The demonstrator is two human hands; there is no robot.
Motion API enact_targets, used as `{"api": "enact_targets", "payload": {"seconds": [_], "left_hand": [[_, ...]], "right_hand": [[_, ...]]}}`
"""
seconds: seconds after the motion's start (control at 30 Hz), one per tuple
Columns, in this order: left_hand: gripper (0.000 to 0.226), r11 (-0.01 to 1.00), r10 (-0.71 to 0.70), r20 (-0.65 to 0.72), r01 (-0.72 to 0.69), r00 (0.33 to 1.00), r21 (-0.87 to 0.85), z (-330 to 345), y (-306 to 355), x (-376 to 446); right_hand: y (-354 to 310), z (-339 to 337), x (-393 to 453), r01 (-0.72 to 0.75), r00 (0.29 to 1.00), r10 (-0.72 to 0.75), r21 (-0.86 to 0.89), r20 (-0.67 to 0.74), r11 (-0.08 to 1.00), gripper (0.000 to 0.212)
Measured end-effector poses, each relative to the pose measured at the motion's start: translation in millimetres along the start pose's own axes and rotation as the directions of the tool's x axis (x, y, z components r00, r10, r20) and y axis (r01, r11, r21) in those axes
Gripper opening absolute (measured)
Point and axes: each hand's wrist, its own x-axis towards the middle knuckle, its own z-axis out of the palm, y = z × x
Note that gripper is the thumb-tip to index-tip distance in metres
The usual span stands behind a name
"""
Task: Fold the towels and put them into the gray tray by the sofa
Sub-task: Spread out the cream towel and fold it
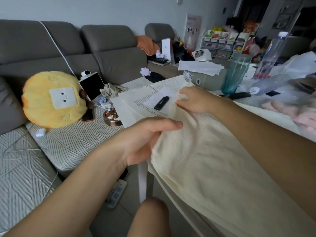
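Note:
A cream towel [205, 159] lies over the near corner of the white table [266, 108] and hangs down off its edge. My left hand [145, 141] grips the towel's near left edge, thumb on top. My right hand [193, 100] pinches a far corner of the same towel, lifted a little above the papers. A pink towel [294, 112] lies blurred at the right on the table. No gray tray is in view.
Printed papers [136, 103] with a black lighter [161, 103] lie on the table's left end. A teal glass [236, 72] and plastic bottles [271, 53] stand behind. A grey sofa [106, 48] holds a yellow plush [51, 100], a tablet [92, 86] and an ashtray [112, 117].

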Motion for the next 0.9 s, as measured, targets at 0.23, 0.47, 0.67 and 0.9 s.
{"api": "enact_targets", "payload": {"seconds": [0.23, 0.47, 0.67, 0.9], "left_hand": [[0.072, 0.983, 0.178, -0.293, -0.182, 0.939, 0.014, -18, 1, 0], [0.034, 0.901, 0.244, -0.391, -0.058, 0.887, 0.429, -46, -13, -4], [0.035, 0.946, 0.175, -0.492, -0.008, 0.853, 0.323, -51, -41, -13], [0.016, 0.999, -0.029, -0.246, 0.019, 0.969, -0.040, -62, -43, -23]], "right_hand": [[8, -5, -17, -0.031, 0.999, 0.030, 0.038, 0.016, 0.999, 0.067], [-24, -19, -67, 0.161, 0.980, -0.153, 0.056, -0.129, 0.985, 0.022], [-92, -13, -132, 0.514, 0.844, -0.527, 0.130, 0.095, 0.848, 0.023], [-110, 11, -137, 0.535, 0.832, -0.503, -0.101, 0.234, 0.839, 0.021]]}}
